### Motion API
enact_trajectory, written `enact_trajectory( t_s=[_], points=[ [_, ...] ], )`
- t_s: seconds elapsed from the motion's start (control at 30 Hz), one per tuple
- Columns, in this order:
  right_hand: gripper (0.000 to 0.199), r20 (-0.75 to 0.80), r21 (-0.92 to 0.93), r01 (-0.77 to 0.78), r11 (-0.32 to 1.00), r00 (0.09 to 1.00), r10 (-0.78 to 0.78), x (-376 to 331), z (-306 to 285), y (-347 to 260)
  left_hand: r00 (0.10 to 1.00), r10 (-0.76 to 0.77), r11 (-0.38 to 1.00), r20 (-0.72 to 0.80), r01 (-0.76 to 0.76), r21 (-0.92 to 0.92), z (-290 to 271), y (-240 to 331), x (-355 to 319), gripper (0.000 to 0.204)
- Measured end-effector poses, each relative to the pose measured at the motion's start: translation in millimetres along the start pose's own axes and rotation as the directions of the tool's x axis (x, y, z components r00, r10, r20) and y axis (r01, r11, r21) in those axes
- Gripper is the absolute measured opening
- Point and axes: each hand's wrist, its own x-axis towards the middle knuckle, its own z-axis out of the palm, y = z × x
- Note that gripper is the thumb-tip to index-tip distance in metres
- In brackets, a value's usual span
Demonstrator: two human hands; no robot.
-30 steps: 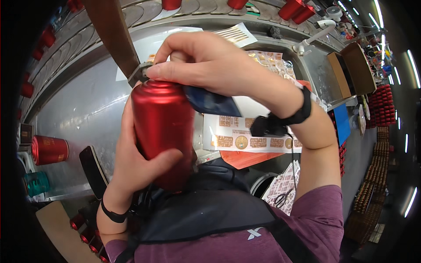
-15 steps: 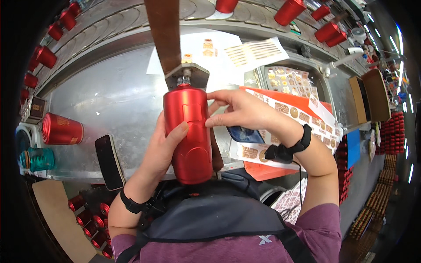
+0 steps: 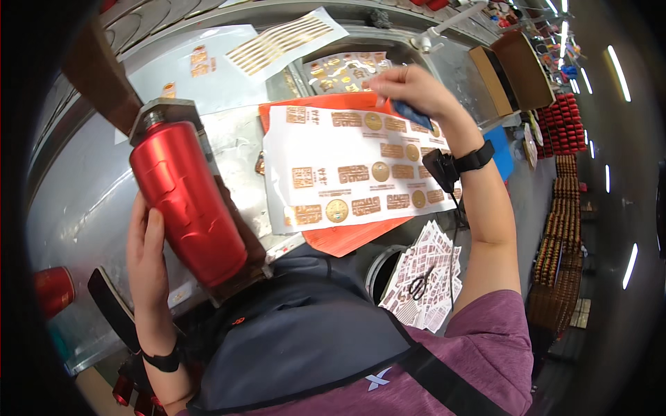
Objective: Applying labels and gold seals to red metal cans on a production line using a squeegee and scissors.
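The red bottle (image 3: 191, 201) lies to the left in front of me, its neck in the metal bracket (image 3: 179, 112), its long axis slanting from there down and rightward toward my body. My left hand (image 3: 147, 260) is the nearer one, touching the bottle's left flank; I can't tell whether its hidden fingers close on it. My right hand (image 3: 417, 90) is well apart, out to the right above the far edge of the white sheet (image 3: 305, 144), closed around a blue tool (image 3: 414, 116); its fingertips are too blurred to show any sticker between them. The bottle is satin red, with raised shapes along its face.
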Motion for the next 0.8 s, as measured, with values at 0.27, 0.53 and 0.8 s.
enact_trajectory(
  t_s=[0.27,0.53,0.8],
  points=[
    [0.03,-0.072,-0.399,0.095,0.912,0.988,-0.135,-21,5,88,0.998,0.011,1.0,-0.055,-0.011,0.001,-22,-16,-16,0.055],
    [0.037,-0.101,-0.478,0.192,0.857,0.957,-0.271,-14,6,87,0.996,0.043,0.998,-0.084,-0.039,0.053,-23,-14,-25,0.062],
    [0.049,0.053,-0.539,0.412,0.735,0.887,-0.459,28,41,39,0.994,0.054,0.998,-0.099,-0.057,-0.022,-19,-9,-29,0.052]
  ],
)
